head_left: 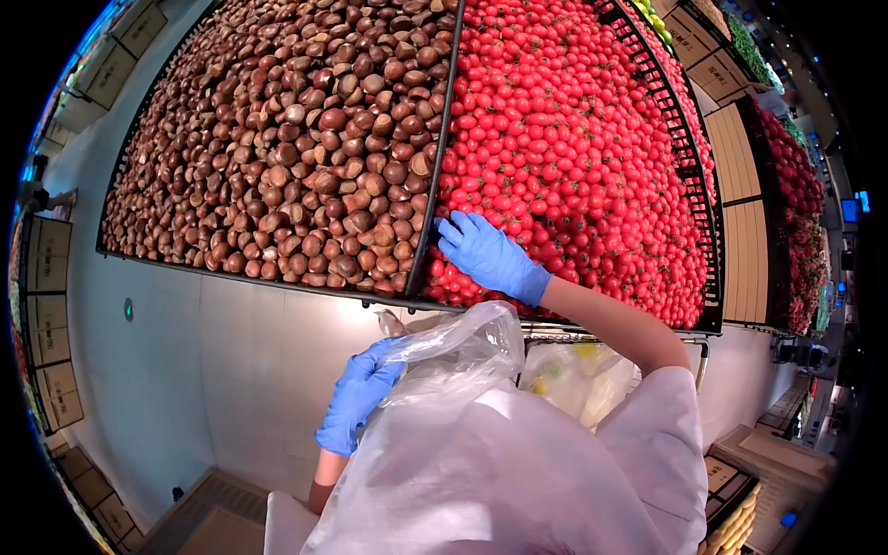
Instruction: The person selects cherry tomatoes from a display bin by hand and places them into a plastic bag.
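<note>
My left hand (pixel 359 393), in a blue glove, is closed on the edge of a clear plastic bag (pixel 462 356) in front of my body. The bag hangs crumpled; its contents, if any, I cannot make out. Also gloved in blue, my right hand (pixel 490 257) reaches onto the heap of red cherry tomatoes (pixel 546 139), at the front left corner by the black divider (pixel 433 185). Its fingers are curled down among the tomatoes, and what they grip is hidden. Brown chestnuts (pixel 296 157) fill the bin left of the divider.
Beneath the tomato bin's front edge stands a shopping cart (pixel 703 361) holding bagged items (pixel 578 375). A black slotted rail (pixel 689 157) bounds the tomatoes on the right. More produce displays (pixel 791 203) stand farther right, and boxes (pixel 51 277) line the left side.
</note>
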A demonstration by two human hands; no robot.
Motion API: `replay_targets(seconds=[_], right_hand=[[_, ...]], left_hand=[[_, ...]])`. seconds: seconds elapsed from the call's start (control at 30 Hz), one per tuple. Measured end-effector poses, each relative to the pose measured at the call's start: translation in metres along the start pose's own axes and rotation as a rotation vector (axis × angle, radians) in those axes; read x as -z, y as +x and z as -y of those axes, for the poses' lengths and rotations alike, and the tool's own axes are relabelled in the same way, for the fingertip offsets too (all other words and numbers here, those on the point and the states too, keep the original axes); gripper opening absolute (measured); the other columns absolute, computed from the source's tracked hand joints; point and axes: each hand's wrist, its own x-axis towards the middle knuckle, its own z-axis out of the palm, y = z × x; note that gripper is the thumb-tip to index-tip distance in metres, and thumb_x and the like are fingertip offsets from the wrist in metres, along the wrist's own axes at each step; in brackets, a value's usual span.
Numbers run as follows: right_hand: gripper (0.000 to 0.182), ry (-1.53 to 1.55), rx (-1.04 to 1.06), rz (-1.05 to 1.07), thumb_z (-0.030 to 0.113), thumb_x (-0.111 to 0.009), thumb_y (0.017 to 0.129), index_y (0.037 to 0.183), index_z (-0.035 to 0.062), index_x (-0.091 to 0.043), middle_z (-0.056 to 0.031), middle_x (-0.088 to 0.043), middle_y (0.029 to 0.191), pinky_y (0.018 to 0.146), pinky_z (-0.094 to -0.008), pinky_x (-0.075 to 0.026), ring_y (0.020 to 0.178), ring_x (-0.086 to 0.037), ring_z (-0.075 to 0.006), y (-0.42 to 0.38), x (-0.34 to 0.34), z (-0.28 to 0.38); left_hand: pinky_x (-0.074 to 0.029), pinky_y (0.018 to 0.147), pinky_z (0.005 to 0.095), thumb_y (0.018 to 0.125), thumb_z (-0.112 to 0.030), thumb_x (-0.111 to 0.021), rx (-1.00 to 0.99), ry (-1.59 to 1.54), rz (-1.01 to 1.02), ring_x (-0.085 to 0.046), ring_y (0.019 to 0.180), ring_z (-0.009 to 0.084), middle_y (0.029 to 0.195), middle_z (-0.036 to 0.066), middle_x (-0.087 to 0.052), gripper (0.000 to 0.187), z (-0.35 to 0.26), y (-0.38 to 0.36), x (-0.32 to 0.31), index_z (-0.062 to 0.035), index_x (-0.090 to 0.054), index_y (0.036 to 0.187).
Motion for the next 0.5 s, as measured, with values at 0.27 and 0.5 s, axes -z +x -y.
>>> replay_targets(seconds=[0.27,0.5], right_hand=[[0.018,0.091,-0.138,0.248,0.02,-0.05,0.082,0.085,0.0085,-0.063,-0.0121,-0.052,0.107,0.081,-0.0414,-0.041,0.098,-0.05,-0.0292,0.004,-0.004,0.009],[0.017,0.086,-0.117,0.186,0.019,-0.049,0.084,0.082,0.0104,-0.063,-0.009,-0.053,0.098,0.072,-0.0393,-0.039,0.089,-0.05,-0.0253,0.003,-0.008,0.007]], left_hand=[[-0.043,0.073,0.0211,0.091,-0.016,-0.054,-0.043,-0.023,0.003,-0.051,0.079,0.0068,0.091,0.001,-0.061,0.031,-0.004,0.003,-0.002,-0.0006,-0.059,0.117],[-0.043,0.072,0.021,0.091,-0.017,-0.053,-0.035,-0.027,0.005,-0.05,0.078,0.0066,0.092,0.001,-0.061,0.03,-0.002,0.004,-0.002,-0.0007,-0.059,0.116]])
